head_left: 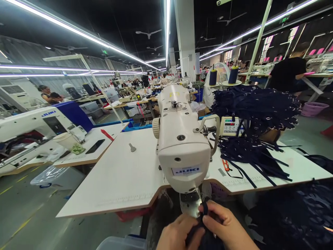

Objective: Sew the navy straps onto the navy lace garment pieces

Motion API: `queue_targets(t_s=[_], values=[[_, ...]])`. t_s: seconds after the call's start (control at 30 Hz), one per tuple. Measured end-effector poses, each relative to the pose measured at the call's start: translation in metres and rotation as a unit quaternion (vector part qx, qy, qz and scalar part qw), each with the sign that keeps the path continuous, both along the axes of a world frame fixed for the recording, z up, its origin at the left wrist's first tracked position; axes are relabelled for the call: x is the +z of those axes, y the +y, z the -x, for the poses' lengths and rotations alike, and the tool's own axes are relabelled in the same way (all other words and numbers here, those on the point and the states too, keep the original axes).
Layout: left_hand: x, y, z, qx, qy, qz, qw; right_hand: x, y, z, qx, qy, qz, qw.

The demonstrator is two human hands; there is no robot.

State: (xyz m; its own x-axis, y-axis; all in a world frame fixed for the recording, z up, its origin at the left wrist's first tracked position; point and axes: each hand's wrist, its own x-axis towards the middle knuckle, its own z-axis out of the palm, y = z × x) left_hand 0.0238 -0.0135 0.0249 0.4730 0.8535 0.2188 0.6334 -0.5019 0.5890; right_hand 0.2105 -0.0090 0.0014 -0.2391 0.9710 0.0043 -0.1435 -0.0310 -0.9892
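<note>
Both hands meet at the bottom edge under the head of a white JUKI sewing machine [182, 146]. My left hand [177, 234] and my right hand [226, 227] pinch a narrow dark navy fabric strap [205, 208] between them, just in front of the machine's metal needle plate [189, 205]. More dark fabric hangs below the hands. The needle itself is hidden behind the machine head.
A heap of navy straps [255, 107] spills across the right of the white table [125, 177], beside orange snips [225, 164] and a control box [230, 126]. Two thread cones [212, 77] and a fan stand behind. Another JUKI machine [33, 121] and a phone [95, 146] sit left. Other workers sit farther off.
</note>
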Motion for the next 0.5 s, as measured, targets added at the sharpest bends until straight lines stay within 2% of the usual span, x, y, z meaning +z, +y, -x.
queue_targets(t_s=[0.07, 0.13, 0.23, 0.33, 0.43, 0.5], values=[[0.009, 0.007, 0.007, 0.036, 0.057, -0.096, 0.993, -0.007, 0.002, 0.012, -0.061, -0.038, -0.039, 0.997], [0.013, 0.014, 0.010, 0.076, 0.116, -0.217, 0.966, -0.017, 0.005, 0.025, -0.137, -0.096, -0.084, 0.982], [0.006, 0.017, 0.005, 0.095, 0.105, -0.368, 0.919, -0.032, 0.010, 0.040, -0.248, -0.146, -0.087, 0.954], [-0.012, 0.014, -0.007, 0.085, 0.051, -0.401, 0.911, -0.037, 0.018, 0.043, -0.268, -0.109, -0.042, 0.956], [-0.023, 0.010, -0.015, 0.123, 0.043, -0.405, 0.905, -0.028, 0.027, 0.036, -0.222, -0.032, -0.029, 0.974], [-0.023, 0.009, -0.015, 0.128, 0.036, -0.385, 0.913, -0.016, 0.032, 0.029, -0.184, -0.009, -0.025, 0.983]])
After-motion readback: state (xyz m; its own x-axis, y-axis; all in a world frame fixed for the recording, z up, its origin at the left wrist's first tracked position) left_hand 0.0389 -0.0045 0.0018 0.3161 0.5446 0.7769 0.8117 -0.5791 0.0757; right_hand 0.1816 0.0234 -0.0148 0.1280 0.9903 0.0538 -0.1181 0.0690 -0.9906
